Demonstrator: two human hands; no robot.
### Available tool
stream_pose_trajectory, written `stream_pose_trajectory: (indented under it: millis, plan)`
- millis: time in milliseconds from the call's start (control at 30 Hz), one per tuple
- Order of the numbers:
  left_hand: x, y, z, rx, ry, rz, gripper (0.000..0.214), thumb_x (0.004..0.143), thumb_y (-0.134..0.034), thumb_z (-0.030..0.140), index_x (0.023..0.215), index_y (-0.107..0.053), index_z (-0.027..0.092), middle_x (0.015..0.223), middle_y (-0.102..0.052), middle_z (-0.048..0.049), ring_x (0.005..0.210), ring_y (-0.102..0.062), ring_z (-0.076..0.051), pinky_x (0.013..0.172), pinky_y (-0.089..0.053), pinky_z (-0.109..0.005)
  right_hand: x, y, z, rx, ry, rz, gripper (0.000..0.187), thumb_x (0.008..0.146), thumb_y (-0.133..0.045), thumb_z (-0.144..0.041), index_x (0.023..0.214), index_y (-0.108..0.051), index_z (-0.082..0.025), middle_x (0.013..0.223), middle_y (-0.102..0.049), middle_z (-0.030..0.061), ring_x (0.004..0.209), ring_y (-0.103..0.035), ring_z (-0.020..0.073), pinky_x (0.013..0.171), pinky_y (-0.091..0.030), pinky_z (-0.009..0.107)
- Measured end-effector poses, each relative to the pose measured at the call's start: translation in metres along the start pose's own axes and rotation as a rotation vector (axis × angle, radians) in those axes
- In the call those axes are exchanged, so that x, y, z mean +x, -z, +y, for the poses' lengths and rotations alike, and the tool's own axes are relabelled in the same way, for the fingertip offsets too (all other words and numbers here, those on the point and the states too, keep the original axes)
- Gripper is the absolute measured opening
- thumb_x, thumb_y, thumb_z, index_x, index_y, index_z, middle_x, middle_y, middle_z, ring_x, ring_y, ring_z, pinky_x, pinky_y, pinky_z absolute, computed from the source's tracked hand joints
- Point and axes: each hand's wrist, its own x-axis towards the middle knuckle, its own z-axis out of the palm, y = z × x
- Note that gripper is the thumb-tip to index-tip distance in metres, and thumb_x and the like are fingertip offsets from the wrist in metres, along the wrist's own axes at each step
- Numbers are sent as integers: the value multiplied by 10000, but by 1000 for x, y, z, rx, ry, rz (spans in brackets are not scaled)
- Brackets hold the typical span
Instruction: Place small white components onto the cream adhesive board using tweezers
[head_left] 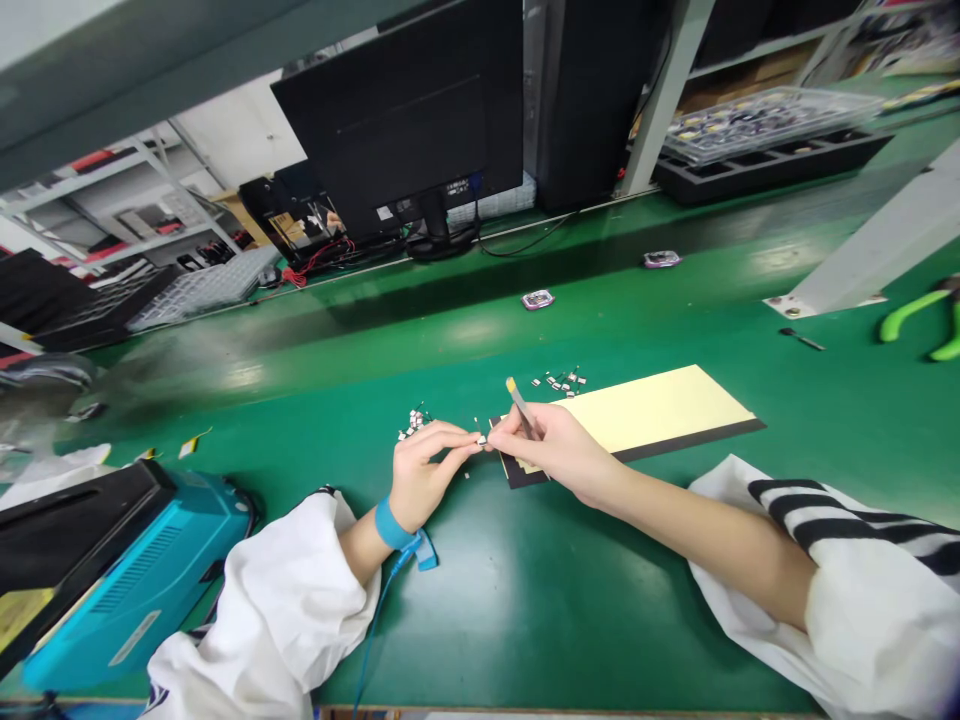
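My left hand [429, 468], with a blue wrist strap [391, 524], pinches a small white part [481, 440] with a short thin lead between thumb and forefinger. My right hand [559, 445] is closed around grey tweezers [519, 400] whose yellow end points up. Its thumb and forefinger tips meet at the same white part, and I cannot tell whether they grip it. Under and beside that hand lies a pale yellow sheet [660, 405] on a black backing. Loose small parts [414, 420] lie just behind my left hand, and another group of small parts [559, 381] lies behind the sheet.
A monitor [420, 120] stands at the back. Two small purple-edged devices [538, 299] lie on the green bench [465, 620]. A teal machine [150, 570] is at the left, green-handled pliers [919, 315] at the right, near a white post [870, 240]. A blue cord [373, 630] runs from the wrist strap.
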Motion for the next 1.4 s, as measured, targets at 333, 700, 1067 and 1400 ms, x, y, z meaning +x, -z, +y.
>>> stream_pose_trajectory:
  millis: [333, 700, 1067, 1400]
  plan:
    - [5, 0, 3, -14, 50, -123, 31, 727, -629, 152, 723, -659, 146, 685, -666, -26, 618, -603, -96, 598, -484, -188, 4, 8, -6, -28, -54, -24, 282, 618, -709, -309, 731, -537, -116, 662, -577, 13, 591, -501, 113, 532, -367, 199]
    - [4, 0, -2, 89, 155, -124, 86, 761, -591, 187, 832, -629, 157, 766, -666, -31, 679, -611, -114, 655, -486, -221, 10, 13, -1, -170, -46, 28, 123, 677, -626, -196, 741, -547, -127, 661, -589, 13, 624, -557, 138, 589, -420, 227]
    - [4, 6, -18, 340, -43, -425, 228, 794, -472, 87, 984, -585, 142, 969, -649, -70, 904, -593, -174, 810, -486, -321, 8, 20, 0, -733, 59, -44, 180, 776, -458, -24, 754, -582, -151, 549, -519, -32, 437, -464, 111, 450, -305, 199]
    - [1, 3, -10, 8, 161, -158, 238, 758, -579, 150, 996, -571, 157, 825, -656, -49, 706, -638, -113, 691, -543, -226, 8, 17, 10, -451, 48, -54, 154, 780, -526, -263, 798, -619, -140, 552, -515, -18, 467, -449, 119, 443, -300, 199]
